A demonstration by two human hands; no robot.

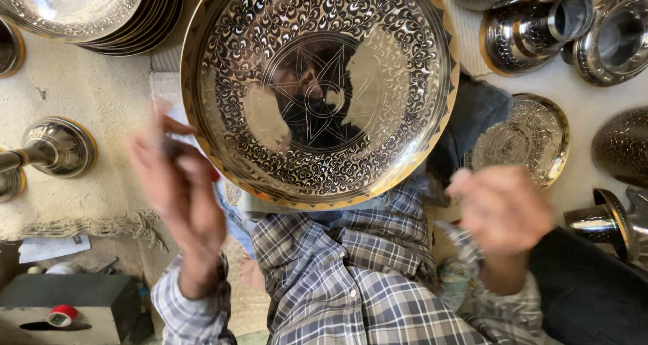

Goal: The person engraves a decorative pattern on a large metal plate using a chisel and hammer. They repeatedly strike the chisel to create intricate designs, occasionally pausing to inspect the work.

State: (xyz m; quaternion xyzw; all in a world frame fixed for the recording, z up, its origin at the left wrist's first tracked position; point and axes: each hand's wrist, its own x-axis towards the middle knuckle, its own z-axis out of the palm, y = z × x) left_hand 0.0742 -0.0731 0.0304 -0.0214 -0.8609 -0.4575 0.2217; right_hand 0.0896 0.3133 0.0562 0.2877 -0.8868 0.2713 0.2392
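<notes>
Now the engraved brass tray [317,92] rests on the lap; left hand [179,183] at eight o'clock, right hand [503,210] at four, both blurred — fingers' state cannot be told.

I see a large engraved tray [317,88] at the centre of the view, resting against my lap, above my shirt front [351,277]. My left hand [179,183] sits just left of the tray's lower edge; my right hand [503,210] lies to its lower right, apart from it. A stack of plates [101,14] occupies the upper left corner. A stemmed metal base [57,146] lies on the mat [88,102] at the left edge. A small engraved plate [530,139] sits right of the tray, behind my right hand. Metal vessels [540,28] lie at the upper right. A box [67,304] with a tape roll [62,314] on it stands at lower left.
</notes>
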